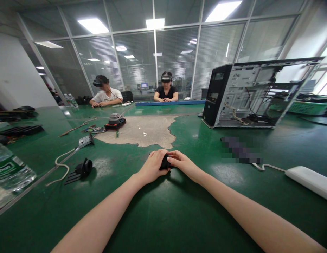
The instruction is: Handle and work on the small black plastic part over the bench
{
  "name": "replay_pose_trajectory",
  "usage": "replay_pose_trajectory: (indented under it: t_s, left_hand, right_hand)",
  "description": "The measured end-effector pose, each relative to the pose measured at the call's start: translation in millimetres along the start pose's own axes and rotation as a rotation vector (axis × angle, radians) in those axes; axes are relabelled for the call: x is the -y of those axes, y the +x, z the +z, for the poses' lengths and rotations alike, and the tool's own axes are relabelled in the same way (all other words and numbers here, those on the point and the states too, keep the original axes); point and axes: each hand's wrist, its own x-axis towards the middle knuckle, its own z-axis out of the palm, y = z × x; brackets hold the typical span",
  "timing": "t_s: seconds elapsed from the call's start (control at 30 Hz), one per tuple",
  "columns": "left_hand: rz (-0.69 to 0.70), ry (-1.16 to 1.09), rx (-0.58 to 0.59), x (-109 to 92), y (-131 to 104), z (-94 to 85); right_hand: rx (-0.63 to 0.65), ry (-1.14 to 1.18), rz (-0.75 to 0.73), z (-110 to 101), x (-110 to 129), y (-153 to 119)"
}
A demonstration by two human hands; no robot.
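Note:
Both my hands meet over the green table, just short of the worn grey patch (153,128). My left hand (153,164) is closed round a small black part (165,162), fingers over its top and thumb low on its near side. The fingers of my right hand (183,163) pinch the same part from the right. Most of it is hidden by the hands, so its exact kind cannot be made out. To the left lies a black plastic piece with slats and a round end (84,168). Behind that is a metal bracket (85,140) with a pale cable.
An open computer case (218,96) stands at right, before a green basket (306,107). A blurred dark device (239,150) is cabled to a white block (308,181). A cooling fan unit (115,120) and circuit board (93,129) lie left, a water bottle (10,168) nearer. Two people sit opposite.

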Motion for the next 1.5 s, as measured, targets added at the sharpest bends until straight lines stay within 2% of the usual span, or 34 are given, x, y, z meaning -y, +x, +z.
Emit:
replay_pose_trajectory:
  t_s: [0.2,0.6,0.9,1.3,1.5]
  left_hand:
    - [-0.001,0.009,0.013,-1.2,-0.2,-1.3]
    - [0.007,0.012,0.001,-0.5,-1.0,-0.7]
    - [0.003,0.005,0.004,-0.7,-1.0,0.1]
    - [-0.008,0.002,-0.014,-0.4,0.1,0.2]
    - [0.003,0.003,-0.01,0.4,-0.1,1.1]
  right_hand:
    - [0.115,0.063,-0.002,-2.8,6.1,-4.2]
    - [-0.015,-0.04,-0.006,0.7,0.0,-0.5]
    - [0.075,0.03,-0.007,-0.9,4.1,-4.5]
    - [-0.029,-0.048,-0.019,1.1,-2.7,0.4]
    - [0.016,-0.029,-0.009,0.9,6.1,-3.2]
